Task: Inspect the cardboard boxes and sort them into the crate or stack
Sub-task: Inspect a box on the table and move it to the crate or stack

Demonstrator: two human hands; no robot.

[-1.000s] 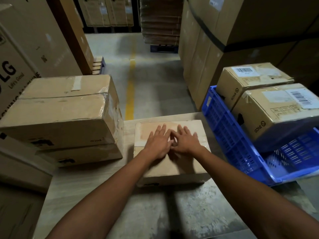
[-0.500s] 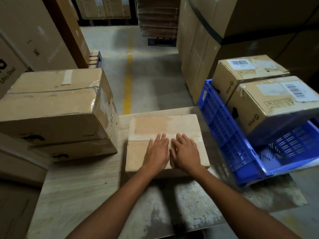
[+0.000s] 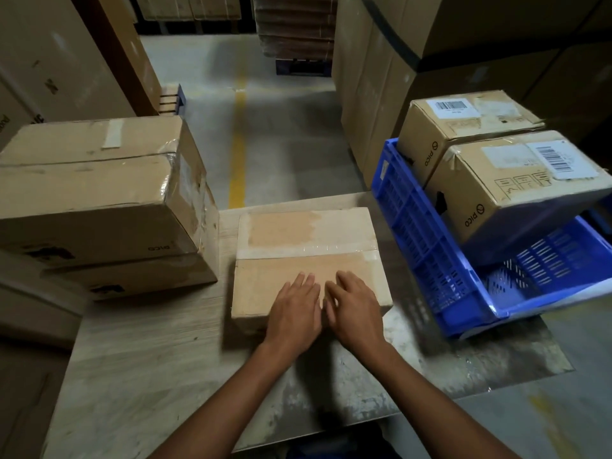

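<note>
A flat cardboard box [image 3: 308, 246] with a strip of clear tape across its top lies in the middle of the wooden table [image 3: 142, 359]. My left hand [image 3: 294, 313] and my right hand [image 3: 354, 309] rest side by side, fingers straight, on the near edge of its top. To the left, two larger cardboard boxes form a stack [image 3: 96, 200]. A blue plastic crate [image 3: 427, 246] tilts at the right and holds two PICO boxes with barcode labels [image 3: 516, 183].
Tall cartons wall in the left side and the far right [image 3: 381, 81]. A concrete aisle with a yellow floor line [image 3: 239, 150] runs ahead to a pallet of flat cardboard [image 3: 294, 28]. The table's front edge is just below my forearms.
Both hands have slid back along the box top from its middle to its near edge. The view has tipped so the box sits lower and nearer.
</note>
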